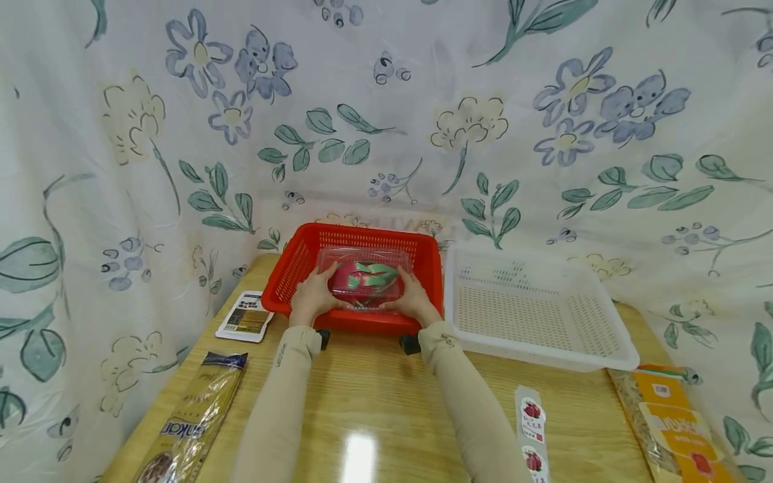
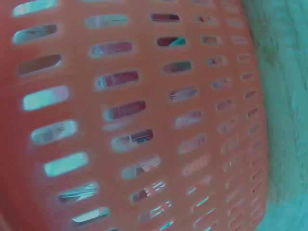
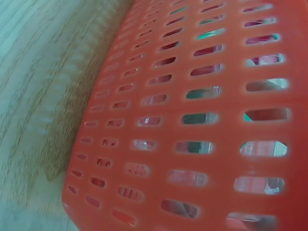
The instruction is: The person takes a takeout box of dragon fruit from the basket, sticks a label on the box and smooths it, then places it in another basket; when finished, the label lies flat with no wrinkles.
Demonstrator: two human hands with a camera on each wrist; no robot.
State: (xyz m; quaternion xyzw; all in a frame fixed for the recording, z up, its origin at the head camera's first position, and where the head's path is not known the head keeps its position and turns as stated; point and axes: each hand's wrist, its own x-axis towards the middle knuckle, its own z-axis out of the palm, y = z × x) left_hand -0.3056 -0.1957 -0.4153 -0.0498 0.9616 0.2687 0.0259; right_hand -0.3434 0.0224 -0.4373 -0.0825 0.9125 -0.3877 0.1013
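Note:
A clear plastic clamshell box with a dragon fruit inside is between my hands, within the red basket. My left hand grips the box's left side, thumb at the near edge. On the opposite side my right hand holds it the same way. Whether the box touches the basket floor cannot be told. Both wrist views face the slotted wall of the red basket, with bits of the fruit and clear plastic behind the slots; neither hand shows there.
A white basket stands right of the red one. On the left lie a small flat pouch and a long gold packet. A strip of dragon fruit stickers and an orange bag lie at the right. A floral curtain hangs behind.

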